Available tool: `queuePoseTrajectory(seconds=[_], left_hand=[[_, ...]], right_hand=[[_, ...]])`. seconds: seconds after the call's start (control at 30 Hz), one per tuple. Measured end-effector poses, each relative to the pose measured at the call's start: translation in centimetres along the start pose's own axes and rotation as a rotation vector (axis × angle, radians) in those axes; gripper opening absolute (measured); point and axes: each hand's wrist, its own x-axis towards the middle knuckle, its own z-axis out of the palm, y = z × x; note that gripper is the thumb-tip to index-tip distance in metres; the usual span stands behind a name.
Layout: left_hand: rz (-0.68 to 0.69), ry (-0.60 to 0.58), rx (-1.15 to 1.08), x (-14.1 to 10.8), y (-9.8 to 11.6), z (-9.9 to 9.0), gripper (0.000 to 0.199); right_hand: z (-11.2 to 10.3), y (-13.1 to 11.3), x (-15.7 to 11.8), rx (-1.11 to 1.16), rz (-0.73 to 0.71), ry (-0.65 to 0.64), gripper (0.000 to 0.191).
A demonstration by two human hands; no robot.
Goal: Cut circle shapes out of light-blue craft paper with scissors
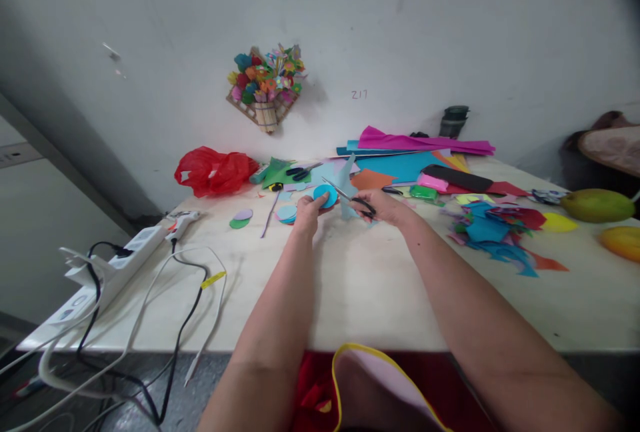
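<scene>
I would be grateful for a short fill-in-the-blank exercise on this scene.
The person's left hand holds a flat round paper piece that is coloured ____.
The person's right hand holds metal-bladed scissors whose handles are ____.
The crumpled thin plastic bag near the back left of the table is ____.
The smooth green oval fruit lies ____ from the person than the smooth yellow-orange oval fruit.

Missing words: blue; black; red; farther
</scene>
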Motion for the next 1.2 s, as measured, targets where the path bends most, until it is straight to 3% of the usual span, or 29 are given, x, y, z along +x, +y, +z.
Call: queuePoseTrajectory(seconds=[0.9, 1.2], left_hand=[[-0.001, -0.026, 0.019, -0.42, 0.53, 0.22, 0.048], [0.009, -0.083, 0.047, -0.45, 0.76, -0.19, 0.047]], right_hand=[[-0.51, 0.42, -0.06, 0.001, -0.038, -0.038, 0.029], [-0.56, 0.77, 0.22, 0.024, -0.016, -0.045, 0.028]])
